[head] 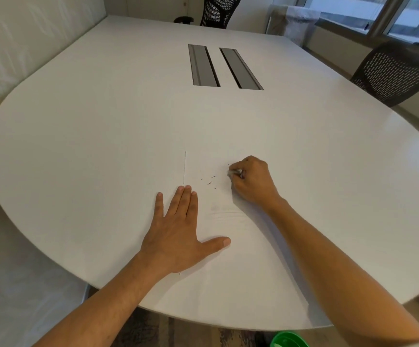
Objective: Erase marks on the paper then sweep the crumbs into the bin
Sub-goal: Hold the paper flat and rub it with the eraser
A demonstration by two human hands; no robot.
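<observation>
Left hand (pixel 178 236) flat, splayed; right hand (pixel 251 181) fisted.

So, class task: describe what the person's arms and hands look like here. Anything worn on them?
Both forearms are bare. The left hand shows no ring, watch or glove. The right hand has no watch or glove either; a sliver of pale fabric shows at the picture's lower right corner, perhaps a sleeve.

No readable text, label, brand, number or sign shows anywhere.

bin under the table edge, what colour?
Bright green; only the bin's rim shows, bottom of the head view.
</observation>
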